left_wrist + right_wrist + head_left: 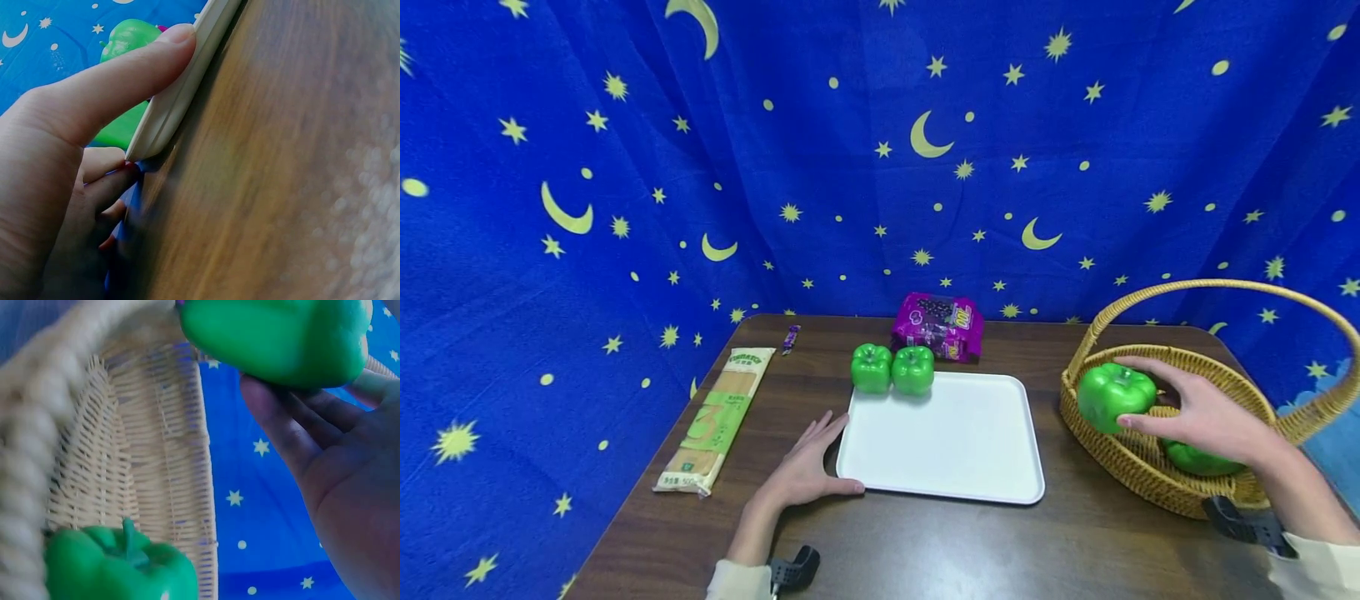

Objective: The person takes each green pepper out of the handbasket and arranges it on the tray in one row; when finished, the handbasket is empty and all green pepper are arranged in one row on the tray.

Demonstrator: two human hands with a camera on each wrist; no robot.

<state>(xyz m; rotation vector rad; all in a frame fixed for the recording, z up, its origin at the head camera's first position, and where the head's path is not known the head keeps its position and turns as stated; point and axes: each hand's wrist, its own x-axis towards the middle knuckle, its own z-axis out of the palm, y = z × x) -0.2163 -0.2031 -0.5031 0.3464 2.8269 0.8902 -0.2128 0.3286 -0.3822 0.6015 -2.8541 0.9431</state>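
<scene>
My right hand (1213,417) holds a green bell pepper (1116,398) over the left side of a wicker basket (1153,492), thumb and fingers on either side of it. Another green bell pepper (122,565) lies inside the basket, partly hidden by my right arm in the head view. My left hand (808,467) spreads around the near left corner of a white tray (943,442). Its thumb (134,72) lies straight along the tray's rim, and its other fingers rest by the left edge. Two green bell peppers (871,371) stand side by side at the tray's far left corner.
A purple snack bag (938,327) stands behind the tray. Left of my left hand lies a long pack of noodles (718,423), with a small purple wrapped candy (791,340) beyond it. The basket's tall handle (1225,285) arches above it. A blue star-patterned curtain (820,167) hangs behind the table.
</scene>
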